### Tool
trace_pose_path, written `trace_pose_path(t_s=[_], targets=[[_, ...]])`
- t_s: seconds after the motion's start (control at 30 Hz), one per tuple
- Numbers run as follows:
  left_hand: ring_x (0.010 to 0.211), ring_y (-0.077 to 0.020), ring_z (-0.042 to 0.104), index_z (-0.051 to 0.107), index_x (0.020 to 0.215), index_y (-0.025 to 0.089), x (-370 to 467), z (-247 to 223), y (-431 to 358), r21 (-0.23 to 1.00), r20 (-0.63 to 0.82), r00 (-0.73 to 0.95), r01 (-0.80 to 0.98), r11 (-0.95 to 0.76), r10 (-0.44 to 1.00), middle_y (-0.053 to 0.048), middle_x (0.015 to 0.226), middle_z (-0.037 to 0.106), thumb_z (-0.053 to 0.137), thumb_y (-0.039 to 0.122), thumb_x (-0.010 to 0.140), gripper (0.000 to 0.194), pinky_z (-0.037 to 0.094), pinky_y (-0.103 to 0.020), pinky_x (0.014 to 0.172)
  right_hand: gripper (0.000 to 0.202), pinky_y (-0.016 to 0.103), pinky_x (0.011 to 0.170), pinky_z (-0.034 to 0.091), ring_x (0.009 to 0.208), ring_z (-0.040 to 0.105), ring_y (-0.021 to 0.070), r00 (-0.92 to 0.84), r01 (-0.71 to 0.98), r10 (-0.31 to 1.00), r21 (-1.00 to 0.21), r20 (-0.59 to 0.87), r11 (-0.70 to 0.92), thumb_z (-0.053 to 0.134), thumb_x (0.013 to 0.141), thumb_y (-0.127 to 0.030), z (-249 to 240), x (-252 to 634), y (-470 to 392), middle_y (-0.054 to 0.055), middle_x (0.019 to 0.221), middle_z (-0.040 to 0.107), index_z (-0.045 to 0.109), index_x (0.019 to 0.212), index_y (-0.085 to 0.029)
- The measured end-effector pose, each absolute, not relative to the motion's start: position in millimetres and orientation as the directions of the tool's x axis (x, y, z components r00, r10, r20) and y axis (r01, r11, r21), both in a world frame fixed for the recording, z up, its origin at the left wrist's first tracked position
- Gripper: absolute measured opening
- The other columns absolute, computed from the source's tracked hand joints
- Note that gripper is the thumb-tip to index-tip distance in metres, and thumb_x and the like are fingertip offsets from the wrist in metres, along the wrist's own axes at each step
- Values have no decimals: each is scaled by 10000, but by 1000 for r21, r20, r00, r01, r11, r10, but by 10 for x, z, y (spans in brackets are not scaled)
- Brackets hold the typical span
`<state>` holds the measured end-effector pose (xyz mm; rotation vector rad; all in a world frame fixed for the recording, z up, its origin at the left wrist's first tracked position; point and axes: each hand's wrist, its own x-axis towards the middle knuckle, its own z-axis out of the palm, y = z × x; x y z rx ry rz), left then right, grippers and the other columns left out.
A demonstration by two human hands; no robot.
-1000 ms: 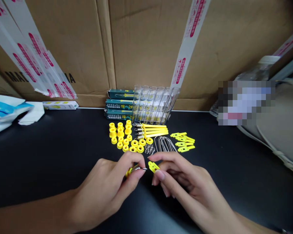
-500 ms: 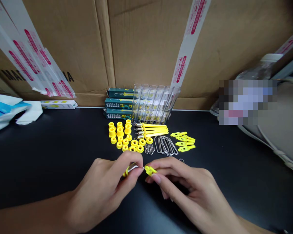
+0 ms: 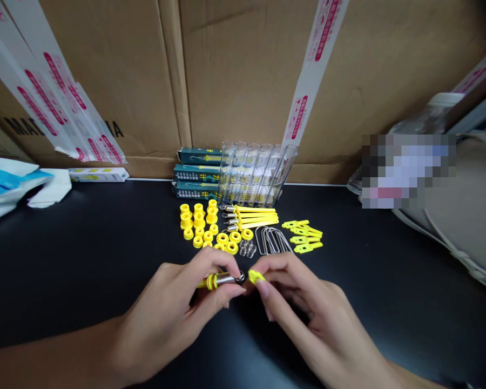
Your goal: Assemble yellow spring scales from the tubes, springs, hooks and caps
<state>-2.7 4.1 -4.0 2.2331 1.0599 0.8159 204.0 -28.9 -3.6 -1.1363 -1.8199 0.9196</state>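
My left hand (image 3: 186, 302) is closed round a yellow rod with a metal spring (image 3: 224, 279), its wire loop pointing right. Between the thumb and fingers of my right hand (image 3: 303, 308) is a small yellow plastic tab (image 3: 255, 276), mostly covered by the fingertips. A narrow gap separates the loop from the tab. Just beyond my hands lie yellow rods with springs (image 3: 255, 217), several yellow tabs (image 3: 308, 239), bent wire hooks (image 3: 273, 240), small coil springs (image 3: 248, 248), yellow rings (image 3: 231, 247) and yellow caps (image 3: 198, 218).
Clear plastic tubes (image 3: 253, 173) stand in front of stacked green boxes (image 3: 196, 173). A large cardboard box (image 3: 235, 70) rises behind the black table (image 3: 85, 259). At right are a clear bottle (image 3: 425, 116) and a grey bag (image 3: 461, 216); a blue-white packet (image 3: 12, 181) lies left.
My hands have drawn slightly apart, so the spring's loop and the tab are farther from each other. More of the spring shows in my left hand, and the tab has turned.
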Motion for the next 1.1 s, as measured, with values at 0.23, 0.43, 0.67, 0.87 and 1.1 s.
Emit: trace_pose_path(t_s=[0.23,0.43,0.67,0.87,1.1], targets=[[608,-93,672,437,1161,283,-34,-18,15,568,367,598,463,-681,712,107,712,677,439,248,1030,135,482,-185,625,260,237,687,565,710,704,141,-337,574,837,-610,431,546,418,995,-157,-12,2077,-311,30,967,730,510,1220,-246],[721,-92,699,514,1024,251,-43,-26,9,535,378,599,480,-695,705,70,826,695,457,241,1018,58,494,-174,644,135,247,751,556,788,727,155,-343,546,780,-565,524,619,621,949,-176,-46,2084,-248,22,957,768,637,1076,-218],[848,-103,689,575,1003,250,-48,-32,11,577,342,611,463,-673,714,52,928,699,507,224,1004,73,479,-183,716,95,237,681,512,726,685,133,-346,467,784,-630,515,620,612,949,-139,-58,2098,-213,28,860,744,695,984,-170],[664,-67,638,539,959,241,-44,-3,35,790,178,594,389,-474,785,100,744,666,431,259,1032,131,440,-161,641,123,214,562,446,624,593,111,-300,436,878,-765,374,474,623,951,-219,-40,2092,-215,-20,856,743,724,1018,-241],[567,-71,517,533,879,219,-19,64,91,815,36,629,431,-387,777,107,640,587,395,309,1038,229,360,-186,576,144,175,587,429,699,540,114,-318,170,948,-985,-32,24,687,903,-357,56,2041,-167,-31,806,685,777,920,-245]])
